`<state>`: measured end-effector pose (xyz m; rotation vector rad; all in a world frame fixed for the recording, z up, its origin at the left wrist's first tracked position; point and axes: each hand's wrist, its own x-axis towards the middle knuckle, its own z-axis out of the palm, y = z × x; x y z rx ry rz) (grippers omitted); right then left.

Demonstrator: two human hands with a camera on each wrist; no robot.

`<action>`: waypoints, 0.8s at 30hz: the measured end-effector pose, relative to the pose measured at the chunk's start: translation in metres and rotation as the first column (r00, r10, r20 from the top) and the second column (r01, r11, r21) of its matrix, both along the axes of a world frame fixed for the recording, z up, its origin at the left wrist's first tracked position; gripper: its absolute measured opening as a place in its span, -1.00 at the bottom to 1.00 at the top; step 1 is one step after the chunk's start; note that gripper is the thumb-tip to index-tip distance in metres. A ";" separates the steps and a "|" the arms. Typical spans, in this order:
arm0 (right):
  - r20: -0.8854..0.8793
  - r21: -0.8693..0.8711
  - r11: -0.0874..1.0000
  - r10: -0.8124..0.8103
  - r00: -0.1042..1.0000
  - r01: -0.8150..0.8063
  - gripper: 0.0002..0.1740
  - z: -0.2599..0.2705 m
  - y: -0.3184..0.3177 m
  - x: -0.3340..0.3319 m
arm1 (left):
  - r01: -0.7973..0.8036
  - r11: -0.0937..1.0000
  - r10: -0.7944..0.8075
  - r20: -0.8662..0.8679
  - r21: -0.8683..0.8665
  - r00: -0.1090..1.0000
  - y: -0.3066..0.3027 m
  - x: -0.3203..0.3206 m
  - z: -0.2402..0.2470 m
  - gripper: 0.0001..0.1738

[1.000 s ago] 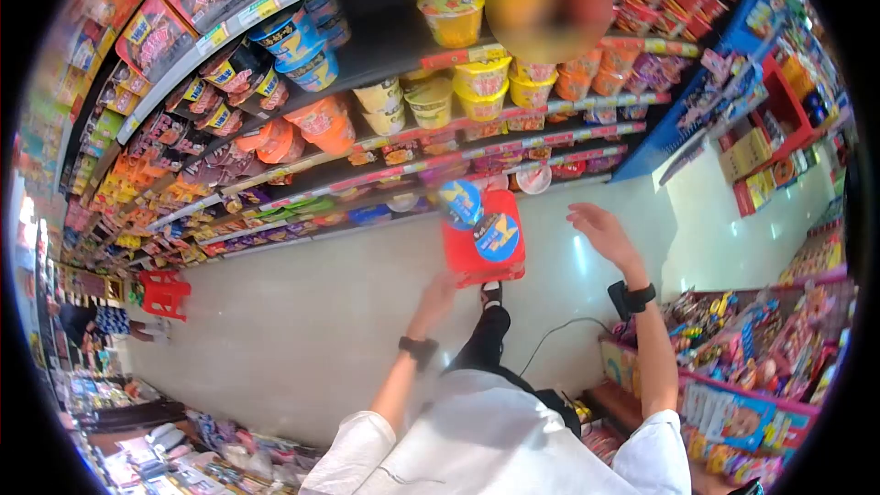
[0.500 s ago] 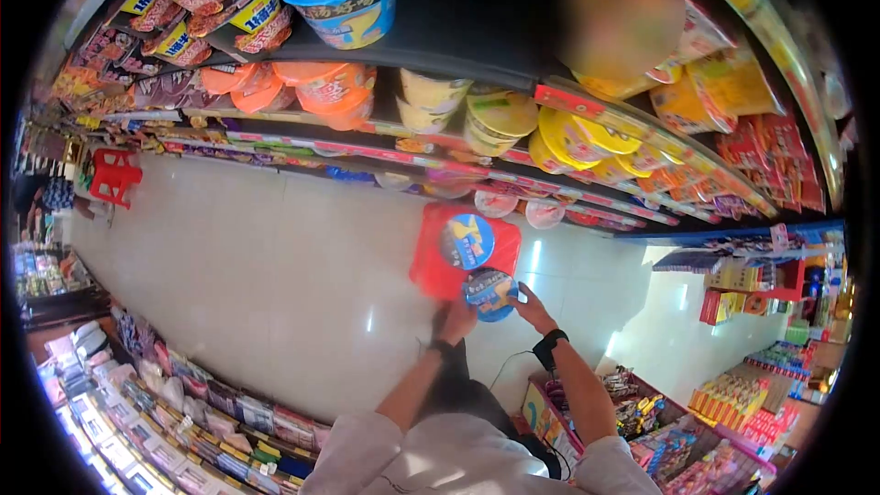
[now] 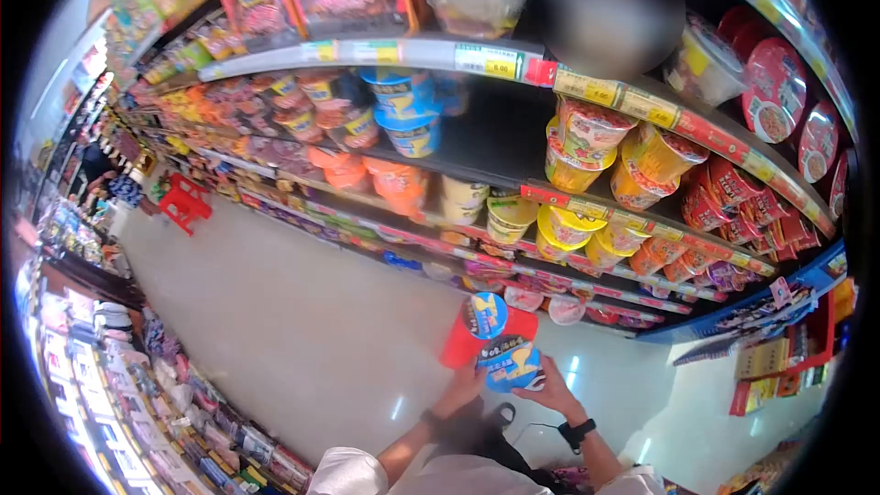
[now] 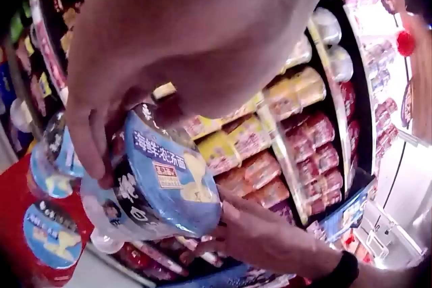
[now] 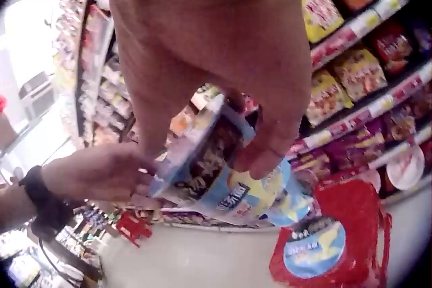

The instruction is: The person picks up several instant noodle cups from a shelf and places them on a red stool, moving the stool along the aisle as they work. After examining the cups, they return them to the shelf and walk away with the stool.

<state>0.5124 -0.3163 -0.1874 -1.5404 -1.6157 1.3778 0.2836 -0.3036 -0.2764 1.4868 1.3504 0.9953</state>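
Both hands hold a blue instant noodle bowl (image 3: pixel 511 365) in front of the body. My left hand (image 4: pixel 182 38) grips one side of it, thumb and fingers on the rim and wall. On the opposite side my right hand (image 5: pixel 223 51) curls its fingers over the edge. The bowl tilts, with its printed blue lid (image 4: pixel 172 176) showing in the left wrist view. Just beyond it, another blue noodle bowl (image 3: pixel 487 315) stands on a red plastic stool (image 3: pixel 456 348). In the left wrist view, more blue packaging (image 4: pixel 52 156) shows close behind the held bowl.
Shelves with noodle bowls and packets curve across the front; stacked blue bowls (image 3: pixel 403 115) stand on one shelf beside a dark gap. A second red stool (image 3: pixel 185 203) is at the far left. Packaged goods (image 3: pixel 119 376) line the left side, and pale tiled floor (image 3: pixel 284 312) lies between.
Earlier the hands were apart and two blue bowls sat on the stool. Both hands have since taken hold of the nearer one and lifted it. The head view has swung down and back up.
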 end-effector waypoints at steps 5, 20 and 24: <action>0.040 0.389 0.919 0.054 0.998 -0.066 0.11 0.091 0.025 0.000 | -0.012 1.000 0.009 -0.133 -0.025 0.991 0.008 -0.009 0.155 -0.57; -0.191 0.605 0.792 0.046 0.981 0.081 -0.19 0.236 0.174 -0.075 | -0.126 0.915 0.068 0.162 0.383 0.985 0.140 -0.037 0.287 -0.38; -0.202 0.635 0.760 -0.011 0.979 0.140 -0.21 0.219 0.235 -0.103 | -0.053 0.946 -0.018 0.215 0.321 0.977 0.223 -0.048 0.272 -0.37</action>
